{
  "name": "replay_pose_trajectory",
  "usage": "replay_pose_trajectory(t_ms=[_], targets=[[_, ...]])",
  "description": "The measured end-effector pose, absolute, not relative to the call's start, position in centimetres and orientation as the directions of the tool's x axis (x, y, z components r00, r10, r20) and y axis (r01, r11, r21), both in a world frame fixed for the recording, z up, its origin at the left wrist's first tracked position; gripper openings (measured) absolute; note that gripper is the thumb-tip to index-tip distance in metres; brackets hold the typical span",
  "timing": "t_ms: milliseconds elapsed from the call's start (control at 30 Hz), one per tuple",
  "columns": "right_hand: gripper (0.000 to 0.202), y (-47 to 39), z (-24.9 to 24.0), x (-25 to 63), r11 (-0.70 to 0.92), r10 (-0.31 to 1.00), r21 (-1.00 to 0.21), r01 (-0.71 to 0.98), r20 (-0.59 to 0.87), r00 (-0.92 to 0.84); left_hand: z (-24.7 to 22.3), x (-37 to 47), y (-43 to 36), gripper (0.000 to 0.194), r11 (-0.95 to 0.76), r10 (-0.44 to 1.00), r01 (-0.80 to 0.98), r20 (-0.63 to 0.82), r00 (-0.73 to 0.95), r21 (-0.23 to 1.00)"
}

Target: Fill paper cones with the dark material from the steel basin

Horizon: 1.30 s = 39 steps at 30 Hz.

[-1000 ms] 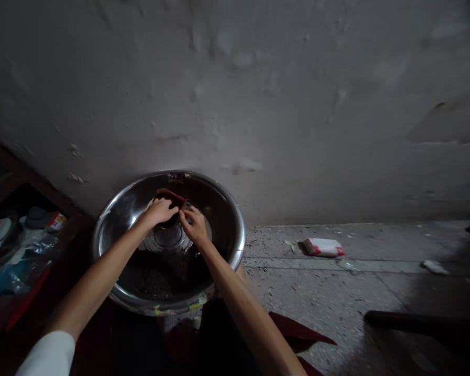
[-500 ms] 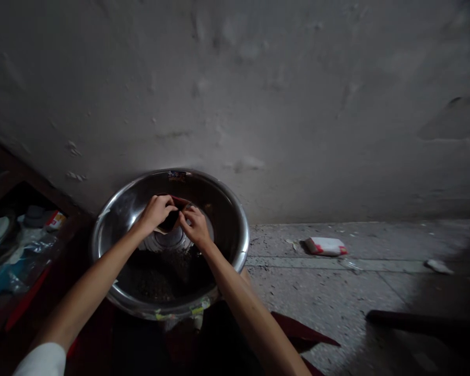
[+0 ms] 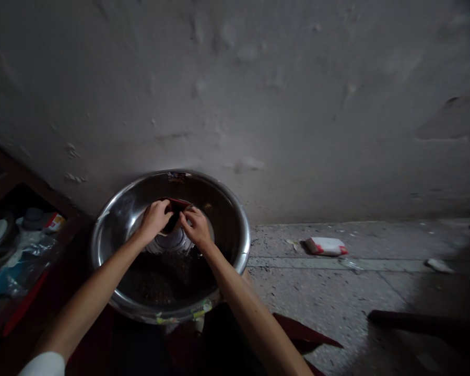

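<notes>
A wide metal basin [image 3: 243,230] stands near the wall, with dark loose material [image 3: 160,282] over its lower part. Above the basin's middle, a small dark red pouch or packet [image 3: 174,209] is held between both hands, its mouth facing up toward me. My left hand [image 3: 155,216] pinches its left edge with curled fingers. On the other side, my right hand [image 3: 195,224] grips the right edge between thumb and fingers. The inside of the pouch looks dark, and its contents cannot be made out.
A red-edged shelf [image 3: 23,308] at the left holds plastic bags [image 3: 33,250] and a blue item [image 3: 3,282]. On the speckled floor at right lie a white and red packet [image 3: 327,246], a white scrap [image 3: 438,266] and dark crumbs. A dark bar [image 3: 415,319] juts in at lower right.
My left hand has shifted slightly down and left, and the pouch's opening has changed shape a little. My right hand has hardly moved.
</notes>
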State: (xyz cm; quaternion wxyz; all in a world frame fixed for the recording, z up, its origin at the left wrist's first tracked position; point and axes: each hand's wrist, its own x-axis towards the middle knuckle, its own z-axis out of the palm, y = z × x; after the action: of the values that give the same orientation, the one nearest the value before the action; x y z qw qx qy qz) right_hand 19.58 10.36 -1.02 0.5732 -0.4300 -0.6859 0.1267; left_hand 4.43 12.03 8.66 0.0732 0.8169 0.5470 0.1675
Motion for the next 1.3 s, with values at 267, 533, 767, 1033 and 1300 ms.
replay_pose_trajectory(t_ms=[267,533,767,1033,1300], targets=[[0.039,10.4,-0.9,19.6,0.616,0.718,-0.652,0.442,0.695,0.024,8.7,3.6,12.2,0.007,-0.279,0.945,0.549,0.123,0.304,0.788],[0.037,10.4,-1.1,19.5,0.619,0.722,-0.654,0.434,0.691,0.012,9.5,3.2,11.8,0.016,-0.03,0.969,0.343,-0.056,0.239,0.939],[0.036,10.6,-1.3,19.6,0.623,0.722,-0.649,0.436,0.692,-0.002,10.0,3.1,11.3,0.015,0.036,0.953,0.313,-0.127,0.274,0.949],[0.041,10.3,-0.9,19.6,0.604,0.734,-0.663,0.442,0.679,0.015,12.3,3.6,8.4,0.021,0.043,0.909,0.38,-0.195,0.369,0.924],[0.043,9.9,-0.3,19.9,0.576,0.765,-0.69,0.438,0.644,0.008,3.4,-4.4,7.1,0.024,0.284,0.565,0.757,-0.74,0.364,0.589]])
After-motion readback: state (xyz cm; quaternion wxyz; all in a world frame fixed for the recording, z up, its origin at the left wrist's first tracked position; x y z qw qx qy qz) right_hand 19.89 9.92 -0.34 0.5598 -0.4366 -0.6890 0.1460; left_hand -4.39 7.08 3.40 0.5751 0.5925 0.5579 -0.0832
